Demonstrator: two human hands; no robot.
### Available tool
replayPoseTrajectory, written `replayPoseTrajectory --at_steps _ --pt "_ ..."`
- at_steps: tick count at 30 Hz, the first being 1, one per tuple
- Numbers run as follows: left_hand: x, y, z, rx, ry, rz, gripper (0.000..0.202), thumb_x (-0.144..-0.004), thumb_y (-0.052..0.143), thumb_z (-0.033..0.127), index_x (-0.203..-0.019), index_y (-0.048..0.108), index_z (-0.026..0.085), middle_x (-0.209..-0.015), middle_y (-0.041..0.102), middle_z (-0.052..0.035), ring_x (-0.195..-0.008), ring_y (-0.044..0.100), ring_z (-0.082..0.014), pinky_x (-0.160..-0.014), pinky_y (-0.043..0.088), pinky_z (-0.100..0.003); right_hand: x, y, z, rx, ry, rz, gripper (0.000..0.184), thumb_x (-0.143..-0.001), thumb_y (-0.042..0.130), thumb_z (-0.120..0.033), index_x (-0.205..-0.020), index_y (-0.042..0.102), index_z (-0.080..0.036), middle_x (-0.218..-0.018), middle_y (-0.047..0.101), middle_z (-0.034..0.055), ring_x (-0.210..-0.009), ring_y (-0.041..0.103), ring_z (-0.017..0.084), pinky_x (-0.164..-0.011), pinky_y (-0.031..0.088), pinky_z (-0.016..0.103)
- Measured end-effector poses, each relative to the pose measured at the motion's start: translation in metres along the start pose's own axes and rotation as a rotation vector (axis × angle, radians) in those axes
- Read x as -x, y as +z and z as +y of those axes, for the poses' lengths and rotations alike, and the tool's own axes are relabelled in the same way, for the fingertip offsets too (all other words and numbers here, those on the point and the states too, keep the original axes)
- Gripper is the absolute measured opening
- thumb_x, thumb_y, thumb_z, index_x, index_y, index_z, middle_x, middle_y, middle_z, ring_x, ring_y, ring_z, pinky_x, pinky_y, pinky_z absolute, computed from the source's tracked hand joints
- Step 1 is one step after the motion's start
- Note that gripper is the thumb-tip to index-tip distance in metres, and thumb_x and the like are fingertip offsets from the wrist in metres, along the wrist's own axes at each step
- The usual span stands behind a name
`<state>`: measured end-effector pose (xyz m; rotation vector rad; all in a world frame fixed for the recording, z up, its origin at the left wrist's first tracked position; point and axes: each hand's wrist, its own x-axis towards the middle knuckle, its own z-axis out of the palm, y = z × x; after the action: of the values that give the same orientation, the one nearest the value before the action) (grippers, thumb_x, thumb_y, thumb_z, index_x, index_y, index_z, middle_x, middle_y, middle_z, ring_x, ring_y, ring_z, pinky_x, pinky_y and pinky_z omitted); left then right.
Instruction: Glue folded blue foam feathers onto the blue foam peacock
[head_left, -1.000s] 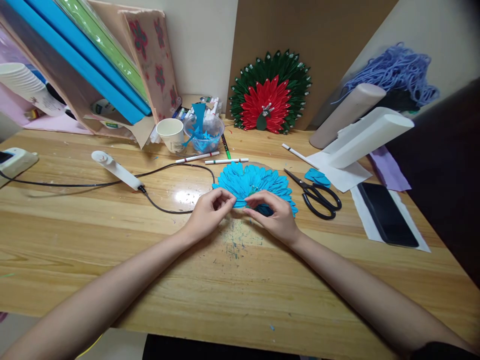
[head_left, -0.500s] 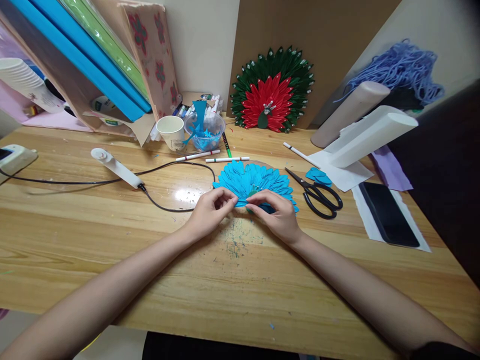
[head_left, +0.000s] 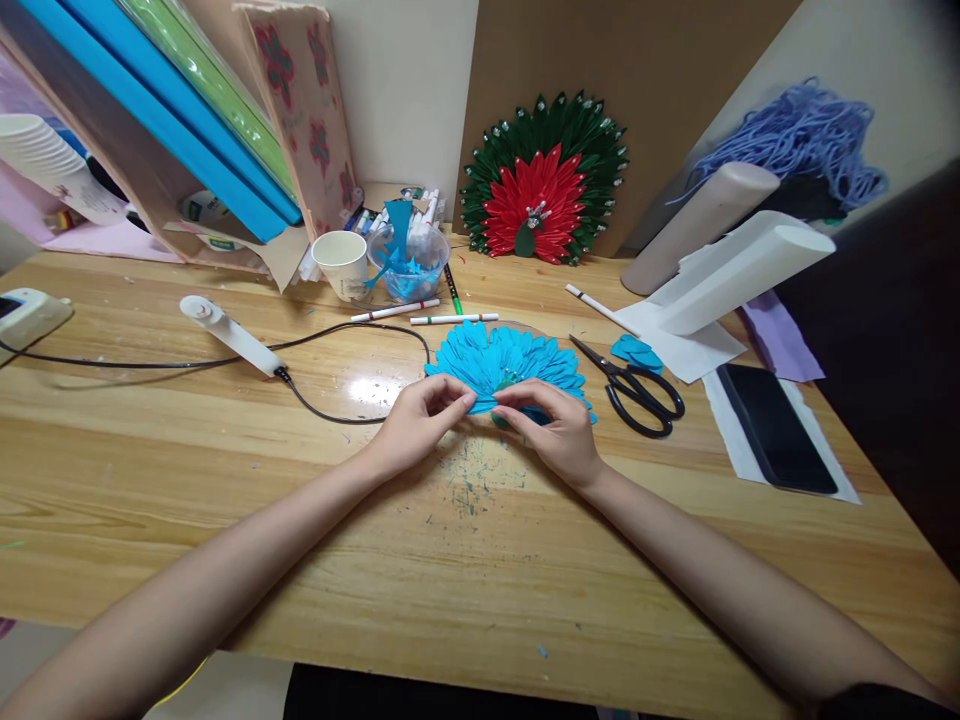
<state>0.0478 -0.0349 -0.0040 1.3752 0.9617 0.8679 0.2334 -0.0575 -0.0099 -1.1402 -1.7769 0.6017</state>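
A blue paper peacock tail (head_left: 510,350), built of many overlapping petals with a small green body piece (head_left: 507,384) near its base, lies on the table. My left hand (head_left: 426,420) pinches the lower left edge of the petals between thumb and forefinger. Close beside it, my right hand (head_left: 551,425) is closed with thumb and forefinger together at the base of the fan, hiding part of its lower right side. Black-handled scissors (head_left: 641,395) lie to the right, their tips toward the fan. Several cut blue petals (head_left: 637,352) rest behind them.
A white glue gun (head_left: 232,335) with a black cord is at left. Behind stand a paper cup (head_left: 340,265), a clear bowl of blue scraps (head_left: 411,275) and a finished red-and-green peacock (head_left: 540,190). White paper rolls (head_left: 750,280) and a phone (head_left: 780,430) are at right.
Almost nothing differs. Both hands stay at the base of the blue fan, with only a very slight shift of the fingers.
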Motion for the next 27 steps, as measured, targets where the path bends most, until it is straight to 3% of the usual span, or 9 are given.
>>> replayPoseTrajectory --at_steps 12,17,27 --pt "-0.0009 -0.0027 0.0024 -0.038 0.013 -0.003 0.021 -0.08 0.058 0.034 -0.083 0.063 0.014 -0.083 0.065 -0.0044 -0.077 0.057 -0.0132 -0.071 0.043 -0.025 0.0005 0.0002 0.0015 0.007 -0.006 0.022 0.009 -0.08 0.063 -0.027 -0.086 0.068 -0.024 -0.079 0.068 0.0012 -0.071 0.063 0.015 -0.066 0.052 0.03" --pt "-0.0012 -0.0042 -0.0018 -0.039 0.041 -0.01 0.021 -0.082 0.057 0.032 -0.091 0.063 0.015 -0.088 0.064 -0.0058 -0.08 0.058 -0.0134 -0.071 0.043 -0.025 0.0002 -0.0002 0.0007 0.025 -0.02 0.021 0.006 -0.08 0.063 -0.025 -0.085 0.066 -0.024 -0.078 0.068 0.0006 -0.071 0.063 0.014 -0.066 0.051 0.03" --pt "0.0014 -0.0015 -0.0023 -0.004 0.073 0.021 0.019 -0.08 0.06 0.031 -0.089 0.062 0.014 -0.084 0.063 -0.0048 -0.075 0.057 -0.0125 -0.068 0.045 -0.024 -0.0007 -0.0002 -0.0008 0.033 -0.047 0.019 0.005 -0.081 0.062 -0.024 -0.083 0.067 -0.024 -0.078 0.069 0.001 -0.073 0.063 0.015 -0.068 0.05 0.031"
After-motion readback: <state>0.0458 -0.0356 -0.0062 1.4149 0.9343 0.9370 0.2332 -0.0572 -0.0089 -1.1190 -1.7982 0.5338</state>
